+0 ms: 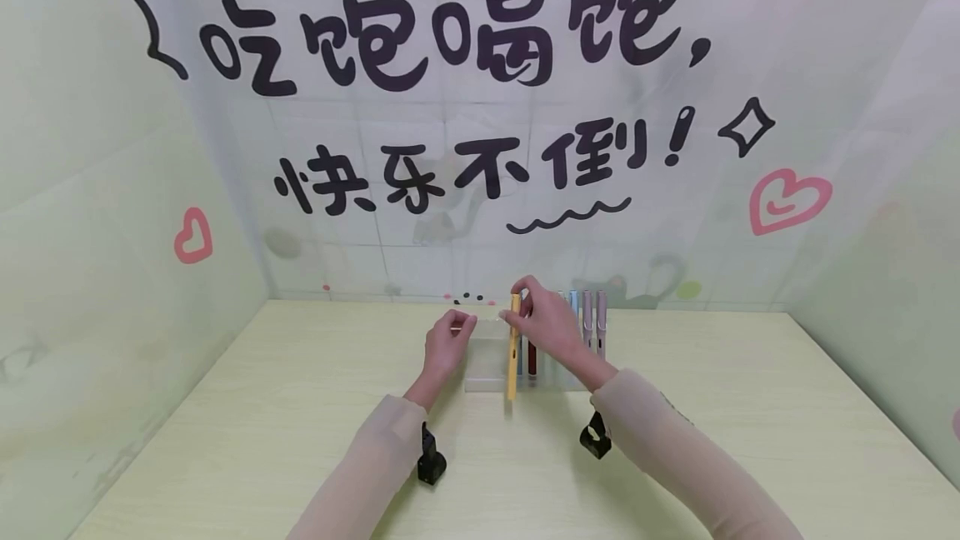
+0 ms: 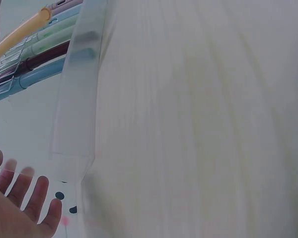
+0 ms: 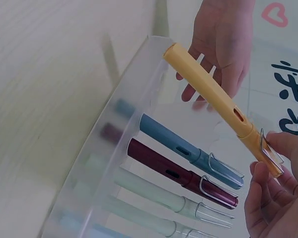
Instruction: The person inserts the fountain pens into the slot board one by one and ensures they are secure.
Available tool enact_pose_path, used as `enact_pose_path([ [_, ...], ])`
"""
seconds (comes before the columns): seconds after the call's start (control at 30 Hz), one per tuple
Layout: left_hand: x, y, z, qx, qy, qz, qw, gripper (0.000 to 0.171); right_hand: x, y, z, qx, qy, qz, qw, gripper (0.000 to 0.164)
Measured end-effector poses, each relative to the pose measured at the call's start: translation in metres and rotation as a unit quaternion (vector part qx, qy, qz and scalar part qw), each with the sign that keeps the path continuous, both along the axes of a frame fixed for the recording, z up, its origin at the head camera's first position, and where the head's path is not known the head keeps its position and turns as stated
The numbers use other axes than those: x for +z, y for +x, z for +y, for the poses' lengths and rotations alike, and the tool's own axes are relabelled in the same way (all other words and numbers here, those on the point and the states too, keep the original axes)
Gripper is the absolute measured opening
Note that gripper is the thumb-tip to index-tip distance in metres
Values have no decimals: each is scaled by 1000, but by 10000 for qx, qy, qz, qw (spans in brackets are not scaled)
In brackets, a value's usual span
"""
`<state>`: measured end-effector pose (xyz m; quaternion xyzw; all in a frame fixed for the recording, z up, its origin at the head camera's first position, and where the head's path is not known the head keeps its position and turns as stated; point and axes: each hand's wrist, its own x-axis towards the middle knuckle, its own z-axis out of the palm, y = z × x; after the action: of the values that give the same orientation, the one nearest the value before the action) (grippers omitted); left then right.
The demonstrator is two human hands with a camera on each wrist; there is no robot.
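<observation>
My right hand [image 1: 551, 325] pinches a yellow fountain pen [image 3: 208, 91] by its clipped cap, thumb on one side and fingers on the other. The pen hangs cap up, slightly in front of a clear plastic pen stand [image 1: 483, 383]. At the stand's upper left edge, my left hand [image 1: 446, 347] grips the panel, some fingertips showing through it in the left wrist view. Right beside the yellow pen, a blue pen [image 3: 188, 148] and a dark red pen [image 3: 179, 174] lean in the stand. A pale green pen [image 3: 151, 191] follows in the row.
Two purple pens [image 1: 588, 315] stand at the right end of the row, beside a light blue pen [image 1: 574, 303]. The stand sits on a pale wooden table [image 1: 300, 407] near a printed backdrop [image 1: 360, 265]. A black wrist camera [image 1: 431, 461] hangs below the left sleeve.
</observation>
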<state>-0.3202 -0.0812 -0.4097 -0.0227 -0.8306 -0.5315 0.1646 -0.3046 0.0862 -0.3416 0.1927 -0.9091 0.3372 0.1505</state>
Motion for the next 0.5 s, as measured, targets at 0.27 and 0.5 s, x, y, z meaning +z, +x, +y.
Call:
enact_pose_path([
  [0.27,1,1,0,-6,23,-29,10000,21,2,-6,1,-124,-187,177,9996,33],
  [0.5,2,1,1,-16,32,-81,10000,21,3,-9,1,-327,-242,404,9984,33],
])
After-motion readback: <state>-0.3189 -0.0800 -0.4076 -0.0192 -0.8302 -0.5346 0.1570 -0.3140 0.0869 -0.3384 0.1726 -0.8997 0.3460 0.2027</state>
